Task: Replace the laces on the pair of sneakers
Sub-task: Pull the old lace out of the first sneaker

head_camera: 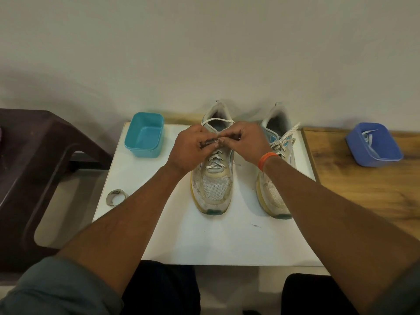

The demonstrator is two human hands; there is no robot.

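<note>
Two worn white sneakers stand side by side on a white board (172, 242), toes toward me. Over the tongue of the left sneaker (213, 189), my left hand (193, 147) and my right hand (246, 142) meet and pinch its speckled white lace (214, 159). A loop of that lace (218, 120) arcs over the shoe's opening behind my fingers. The right sneaker (272, 196) is laced, with loose lace ends (293, 130) sticking up to the right. My right forearm crosses over its toe side.
A teal tub (145, 135) sits at the board's back left. A blue tub (375, 144) holding white laces rests on the wooden surface (363, 189) at right. A metal ring (116, 196) lies front left. A dark brown plastic stool (34, 167) stands to the left.
</note>
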